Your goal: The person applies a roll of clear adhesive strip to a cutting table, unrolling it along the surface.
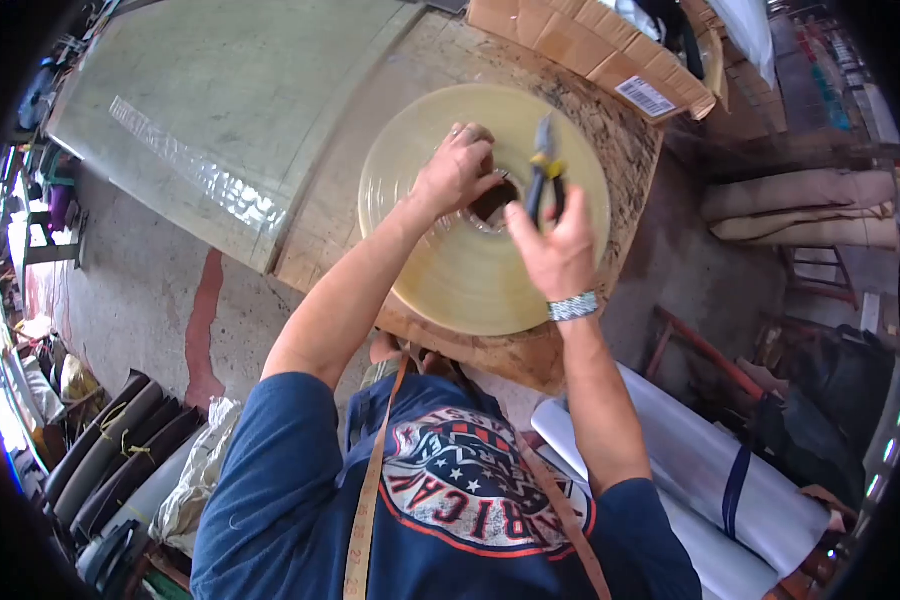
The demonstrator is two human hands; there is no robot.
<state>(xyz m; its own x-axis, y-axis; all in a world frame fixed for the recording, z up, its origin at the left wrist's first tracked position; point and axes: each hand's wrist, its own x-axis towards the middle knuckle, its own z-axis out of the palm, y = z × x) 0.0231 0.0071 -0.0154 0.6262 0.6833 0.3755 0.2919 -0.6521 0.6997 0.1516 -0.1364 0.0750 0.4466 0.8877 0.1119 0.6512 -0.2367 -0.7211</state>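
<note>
A wide, pale yellow roll of clear film or tape (470, 290) lies flat on the wooden tabletop, its dark core hole (492, 203) facing up. My left hand (460, 168) rests at the hole's upper left edge, fingers curled down and partly hidden; whether they pinch anything there I cannot make out. In my right hand (558, 245) is a pair of pliers (543, 165) with black and yellow handles, held over the roll's right side, jaws pointing away from me. My right hand is slightly blurred.
Left of the roll, a greenish sheet (240, 110) covers the table, with a shiny clear strip (200, 170) on it. A cardboard box (595, 45) stands at the back right. Large white rolls (710, 480) lie at lower right; dark rolls (120, 440) are at lower left.
</note>
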